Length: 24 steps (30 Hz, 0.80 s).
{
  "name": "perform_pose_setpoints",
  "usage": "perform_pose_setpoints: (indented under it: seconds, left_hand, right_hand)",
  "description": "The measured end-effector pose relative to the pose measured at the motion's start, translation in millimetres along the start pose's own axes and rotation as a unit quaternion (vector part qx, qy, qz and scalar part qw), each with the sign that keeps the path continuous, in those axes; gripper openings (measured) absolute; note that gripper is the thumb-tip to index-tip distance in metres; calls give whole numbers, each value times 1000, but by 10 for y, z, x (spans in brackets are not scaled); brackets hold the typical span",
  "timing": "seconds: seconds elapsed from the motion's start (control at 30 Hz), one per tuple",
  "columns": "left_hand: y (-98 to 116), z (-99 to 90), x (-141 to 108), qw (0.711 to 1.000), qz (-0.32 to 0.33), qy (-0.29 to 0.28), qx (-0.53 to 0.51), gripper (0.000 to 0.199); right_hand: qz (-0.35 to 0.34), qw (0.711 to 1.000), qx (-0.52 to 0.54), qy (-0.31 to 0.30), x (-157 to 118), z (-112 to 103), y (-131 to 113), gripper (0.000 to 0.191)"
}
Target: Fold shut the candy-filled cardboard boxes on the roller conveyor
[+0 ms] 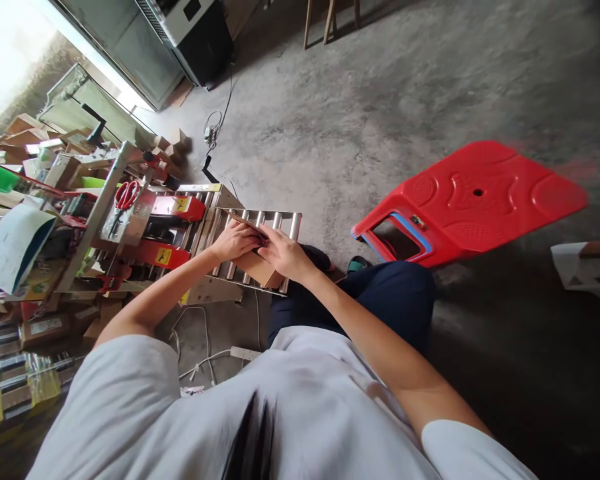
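Observation:
A small brown cardboard box rests on the metal rollers at the end of a conveyor in front of me. Above the box, my left hand has its fingers closed around a thin, flat, dark-edged object. My right hand meets it from the other side, thumb and fingers pressed on the same object near the box's right part. The fingers cover most of this object, so its kind cannot be made out.
A carton-sealing machine with red parts stands left, with red-handled scissors on it. Cartons and packing material crowd the far left. A red plastic stool lies to the right. A power strip and cables are on the floor.

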<state>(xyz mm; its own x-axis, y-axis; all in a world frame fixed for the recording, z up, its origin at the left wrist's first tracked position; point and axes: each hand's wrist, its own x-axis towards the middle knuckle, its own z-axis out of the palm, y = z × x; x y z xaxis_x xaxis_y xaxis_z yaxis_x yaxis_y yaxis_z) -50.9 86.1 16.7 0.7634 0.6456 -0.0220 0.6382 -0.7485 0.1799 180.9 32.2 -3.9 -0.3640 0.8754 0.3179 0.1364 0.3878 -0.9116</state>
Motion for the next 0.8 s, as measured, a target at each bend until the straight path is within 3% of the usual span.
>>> perform_pose_setpoints:
  seconds: [0.07,0.1,0.2,0.27,0.33,0.4,0.47,0.5,0.57,0.67,0.8]
  left_hand:
    - [29,25,-72,989,-115,83,28,29]
    - [61,48,-120,970,-190,145,47,31]
    - [291,161,-239,867,-367,328,79,41]
    - [586,263,-267,827,-407,384,53,49]
    - [946,366,-261,856,-377,354,-6,57]
    - [1265,445,-243,915,-306,257,-60,71]
    - [1436,495,-227,946,-260,178,-73,96]
    - [1448,510,-223,951,-257,158,-68,104]
    - [1319,514,-243,948,-277,147,-56,101]
    - [826,381,-390,931,-327,156,-32,78]
    - [176,-149,-659,876,-440,197,-9,66]
  right_hand:
    - [-18,999,-40,-6,-105,50,-63,63]
    - [-27,997,-69,-17,-175,92,-84,68]
    - [-40,982,-168,-77,-383,220,-100,88]
    - [-26,973,-201,-108,-450,240,-76,92]
    - [-13,975,-176,-134,-425,170,-31,85]
    - [-10,983,-77,-169,-338,28,24,77]
    - [20,983,76,-163,-261,-139,78,67]
    - [52,979,146,-132,-251,-219,104,62]
    - [133,964,227,-30,-320,-367,162,54]
    - [224,947,221,61,-658,-604,308,46]
    - [305,934,142,120,-1341,-1054,588,44]
